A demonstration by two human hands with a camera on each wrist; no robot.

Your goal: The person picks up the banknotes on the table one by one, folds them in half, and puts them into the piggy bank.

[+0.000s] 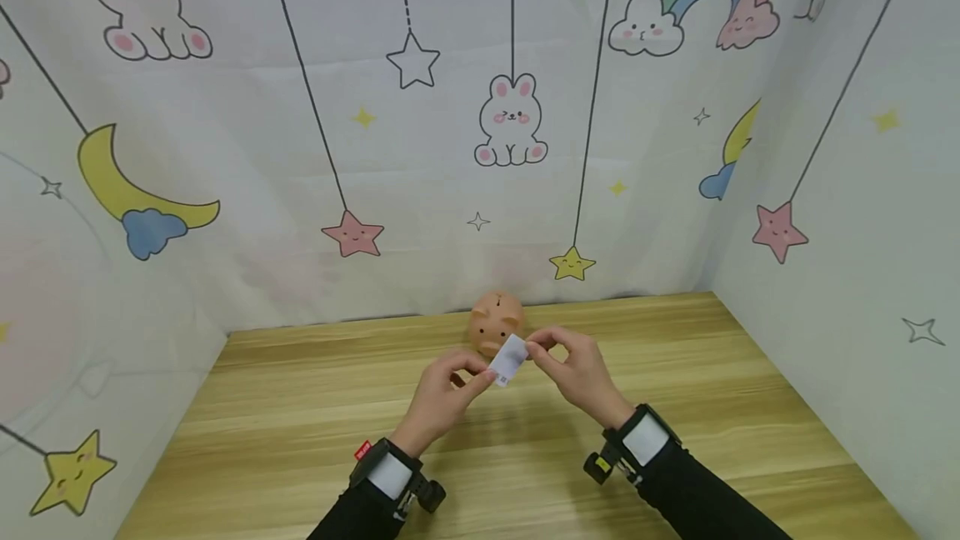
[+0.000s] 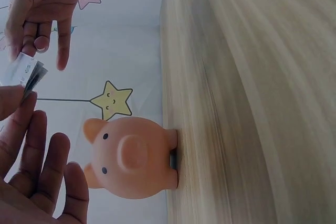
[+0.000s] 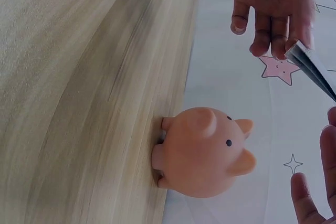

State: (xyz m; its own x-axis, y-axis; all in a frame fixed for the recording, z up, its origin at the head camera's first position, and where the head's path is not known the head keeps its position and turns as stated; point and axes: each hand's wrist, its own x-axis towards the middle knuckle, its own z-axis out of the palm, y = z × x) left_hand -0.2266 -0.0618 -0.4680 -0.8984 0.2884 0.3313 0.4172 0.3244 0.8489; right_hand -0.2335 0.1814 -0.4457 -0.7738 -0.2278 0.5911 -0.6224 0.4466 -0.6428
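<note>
A small folded slip of white paper (image 1: 509, 359) with a dark printed mark at its lower corner is held between both hands. My left hand (image 1: 441, 400) pinches its lower left end between thumb and index finger. At the upper right end, the thumb and index finger of my right hand (image 1: 579, 367) pinch it. Both wrist views show the paper's folded layers (image 2: 34, 74), with a dark inner side (image 3: 314, 72). Just behind the paper, an orange piggy bank (image 1: 497, 319) stands upright on the table, its snout facing me and a slot on top.
The wood-grain table (image 1: 300, 407) carries the piggy bank near its back edge. White cloth walls (image 1: 435, 190) printed with rabbits, stars and moons enclose the table at the back and on both sides.
</note>
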